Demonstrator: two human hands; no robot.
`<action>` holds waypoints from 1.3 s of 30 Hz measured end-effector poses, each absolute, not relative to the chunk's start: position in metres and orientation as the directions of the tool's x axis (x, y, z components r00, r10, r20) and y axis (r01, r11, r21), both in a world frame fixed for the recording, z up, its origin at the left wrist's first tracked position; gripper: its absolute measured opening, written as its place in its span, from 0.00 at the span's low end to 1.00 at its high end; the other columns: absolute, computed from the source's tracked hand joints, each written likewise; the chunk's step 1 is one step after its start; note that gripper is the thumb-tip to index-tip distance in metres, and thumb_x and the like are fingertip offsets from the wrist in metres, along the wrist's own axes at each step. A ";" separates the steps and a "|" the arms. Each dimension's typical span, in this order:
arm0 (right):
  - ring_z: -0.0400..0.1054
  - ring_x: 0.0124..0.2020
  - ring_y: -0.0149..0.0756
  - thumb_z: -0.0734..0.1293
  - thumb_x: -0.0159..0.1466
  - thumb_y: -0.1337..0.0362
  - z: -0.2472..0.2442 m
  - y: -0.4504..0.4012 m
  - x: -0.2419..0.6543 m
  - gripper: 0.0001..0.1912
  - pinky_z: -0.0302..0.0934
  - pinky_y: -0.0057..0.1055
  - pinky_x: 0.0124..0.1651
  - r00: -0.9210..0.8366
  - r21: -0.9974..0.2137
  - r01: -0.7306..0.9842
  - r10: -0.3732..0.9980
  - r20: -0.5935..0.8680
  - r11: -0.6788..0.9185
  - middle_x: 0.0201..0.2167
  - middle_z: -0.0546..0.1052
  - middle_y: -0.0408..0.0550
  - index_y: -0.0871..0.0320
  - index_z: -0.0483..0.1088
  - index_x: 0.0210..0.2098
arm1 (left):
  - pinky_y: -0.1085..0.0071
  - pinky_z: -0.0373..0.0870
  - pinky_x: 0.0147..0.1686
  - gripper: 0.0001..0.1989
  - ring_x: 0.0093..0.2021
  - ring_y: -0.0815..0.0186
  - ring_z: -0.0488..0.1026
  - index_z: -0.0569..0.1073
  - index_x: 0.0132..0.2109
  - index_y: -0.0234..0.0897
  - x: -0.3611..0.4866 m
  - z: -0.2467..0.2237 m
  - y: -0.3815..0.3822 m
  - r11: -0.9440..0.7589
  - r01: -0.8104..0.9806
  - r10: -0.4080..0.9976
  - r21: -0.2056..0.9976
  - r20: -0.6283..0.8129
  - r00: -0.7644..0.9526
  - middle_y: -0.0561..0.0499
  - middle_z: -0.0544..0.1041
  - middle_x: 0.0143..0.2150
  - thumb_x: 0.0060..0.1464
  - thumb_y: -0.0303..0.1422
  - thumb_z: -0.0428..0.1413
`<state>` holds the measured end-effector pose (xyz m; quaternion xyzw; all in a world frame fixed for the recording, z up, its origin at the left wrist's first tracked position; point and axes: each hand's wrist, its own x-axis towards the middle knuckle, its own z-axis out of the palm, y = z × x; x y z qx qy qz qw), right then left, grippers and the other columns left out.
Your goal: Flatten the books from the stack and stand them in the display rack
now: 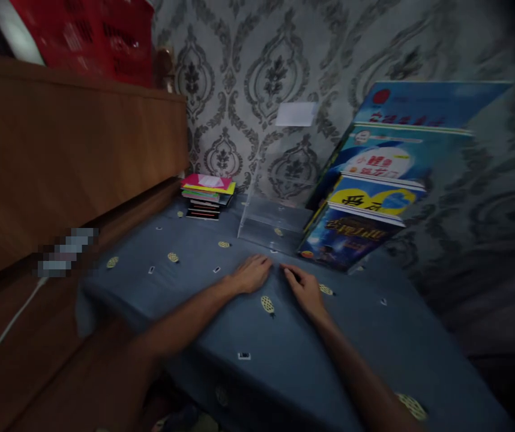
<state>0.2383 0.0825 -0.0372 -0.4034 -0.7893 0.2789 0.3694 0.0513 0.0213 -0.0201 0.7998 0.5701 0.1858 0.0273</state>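
My left hand (252,273) lies palm down on the blue tablecloth (185,306), fingers loosely bent, nothing seen in it. A small gap separates it from my right hand (305,290), which rests on the cloth with a space between thumb and forefinger and no object visible there. Just beyond both hands stands a clear plastic rack (264,225) with a white label (296,114) on its back. Its right side holds several upright books in steps; the front one is a dark blue book (347,240), with a yellow-and-blue book (372,197) behind it.
A stack of small books or cards (207,192) sits at the table's far left corner. Along the left runs a wooden cabinet (77,138) with a red basket (90,42) on top. A white cable (9,327) hangs at the left. Patterned wallpaper (275,66) covers the wall behind.
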 end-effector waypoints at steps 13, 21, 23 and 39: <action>0.78 0.40 0.51 0.61 0.59 0.45 -0.047 0.095 0.246 0.26 0.71 0.41 0.38 -0.374 -0.658 0.573 0.870 0.321 0.489 0.41 0.84 0.53 0.54 0.81 0.43 | 0.60 0.59 0.67 0.16 0.68 0.59 0.64 0.69 0.59 0.35 -0.031 -0.019 -0.035 -0.099 0.972 0.977 0.211 0.205 0.055 0.41 0.69 0.66 0.69 0.34 0.48; 0.78 0.38 0.53 0.62 0.58 0.45 -0.038 0.092 0.246 0.25 0.71 0.42 0.36 -0.429 -0.652 0.559 0.851 0.302 0.513 0.41 0.84 0.53 0.53 0.81 0.43 | 0.53 0.57 0.68 0.19 0.69 0.57 0.63 0.67 0.63 0.40 -0.078 -0.024 -0.083 0.070 0.960 0.965 0.270 0.227 -0.134 0.42 0.67 0.69 0.69 0.33 0.47; 0.78 0.39 0.54 0.62 0.58 0.44 -0.037 0.091 0.245 0.27 0.72 0.44 0.38 -0.414 -0.658 0.568 0.863 0.290 0.494 0.40 0.84 0.53 0.54 0.81 0.43 | 0.55 0.56 0.69 0.19 0.68 0.58 0.63 0.67 0.63 0.39 -0.083 -0.025 -0.090 0.083 0.960 0.962 0.267 0.230 -0.147 0.43 0.67 0.68 0.69 0.34 0.47; 0.79 0.46 0.54 0.61 0.60 0.47 -0.028 0.083 0.241 0.23 0.72 0.50 0.51 -0.438 -0.717 0.450 0.831 0.342 0.532 0.42 0.84 0.55 0.54 0.81 0.37 | 0.58 0.68 0.57 0.14 0.55 0.57 0.72 0.72 0.54 0.38 -0.124 -0.019 -0.014 0.065 0.987 0.943 0.150 0.313 -0.110 0.44 0.77 0.53 0.66 0.28 0.47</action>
